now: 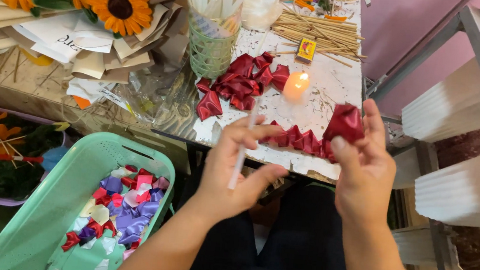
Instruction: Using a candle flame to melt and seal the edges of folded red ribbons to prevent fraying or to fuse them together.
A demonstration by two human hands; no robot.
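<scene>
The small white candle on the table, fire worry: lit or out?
Lit: the small white candle shows a bright flame and glows orange, standing upright beside red ribbon petals.

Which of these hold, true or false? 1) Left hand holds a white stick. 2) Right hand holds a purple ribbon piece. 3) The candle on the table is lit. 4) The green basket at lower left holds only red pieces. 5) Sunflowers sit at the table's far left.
1) True: the left hand grips a thin white stick.
2) False: the right hand pinches a red ribbon piece.
3) True: the candle shows a flame.
4) False: the green basket holds red, purple, white and pink pieces.
5) True: the sunflowers lie there on folded paper.
</scene>
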